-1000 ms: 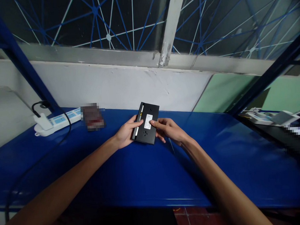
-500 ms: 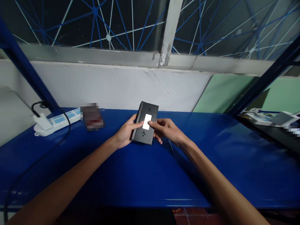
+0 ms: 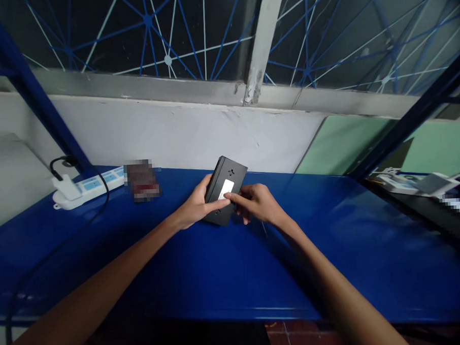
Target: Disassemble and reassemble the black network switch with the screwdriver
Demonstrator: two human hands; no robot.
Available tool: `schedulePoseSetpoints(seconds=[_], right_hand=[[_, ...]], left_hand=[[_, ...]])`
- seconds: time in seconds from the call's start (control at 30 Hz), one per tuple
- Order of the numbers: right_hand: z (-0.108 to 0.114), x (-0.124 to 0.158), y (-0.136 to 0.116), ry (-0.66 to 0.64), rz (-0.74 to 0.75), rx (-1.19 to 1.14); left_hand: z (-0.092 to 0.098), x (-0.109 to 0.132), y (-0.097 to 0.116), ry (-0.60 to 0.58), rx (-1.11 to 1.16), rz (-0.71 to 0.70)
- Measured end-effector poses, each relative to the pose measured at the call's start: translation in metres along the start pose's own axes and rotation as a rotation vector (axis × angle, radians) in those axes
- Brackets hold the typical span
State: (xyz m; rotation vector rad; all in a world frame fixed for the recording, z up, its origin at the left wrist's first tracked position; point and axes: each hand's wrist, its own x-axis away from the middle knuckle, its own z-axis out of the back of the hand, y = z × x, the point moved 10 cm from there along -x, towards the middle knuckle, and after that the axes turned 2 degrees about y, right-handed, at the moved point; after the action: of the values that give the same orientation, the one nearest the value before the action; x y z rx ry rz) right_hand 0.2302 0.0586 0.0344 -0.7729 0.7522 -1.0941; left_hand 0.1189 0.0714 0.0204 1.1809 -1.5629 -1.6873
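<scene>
A black box-shaped device is tilted in front of me above the blue table. Its flat face toward me carries a white label and cross-shaped mounting slots, one partly covered by my thumb. My left hand is closed around its left edge, thumb across the lower face. My right hand is at the right edge with its thumb tip over the label's lower part and the other fingers curled. A thin pale sliver shows below the right hand; I cannot make out what it is.
On the blue table, a white power strip with a plugged-in adapter and black cable lies left, beside a blurred-out dark item. A white device and dark equipment sit at the right. Blue frame posts, wall and window stand behind.
The device has tilted, its top shifting right. My left thumb has slid lower on its face, and my right thumb has moved slightly down and left on the label.
</scene>
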Motion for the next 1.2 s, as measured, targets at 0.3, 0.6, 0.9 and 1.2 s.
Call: schedulePoseSetpoints(seconds=[0.3, 0.6, 0.9, 1.2], right_hand=[[-0.005, -0.001, 0.005, 0.009, -0.021, -0.13], [-0.015, -0.003, 0.0, 0.036, 0.021, -0.335], [-0.012, -0.001, 0.004, 0.13, 0.043, -0.289], [-0.016, 0.001, -0.006, 0.057, 0.064, -0.239]], left_hand=[[0.0, -0.001, 0.021, -0.024, -0.262, -0.174], [-0.011, 0.009, 0.034, 0.071, -0.731, -0.376], [-0.021, 0.013, 0.036, 0.01, -0.82, -0.459], [-0.019, 0.014, 0.038, -0.006, -0.818, -0.499]])
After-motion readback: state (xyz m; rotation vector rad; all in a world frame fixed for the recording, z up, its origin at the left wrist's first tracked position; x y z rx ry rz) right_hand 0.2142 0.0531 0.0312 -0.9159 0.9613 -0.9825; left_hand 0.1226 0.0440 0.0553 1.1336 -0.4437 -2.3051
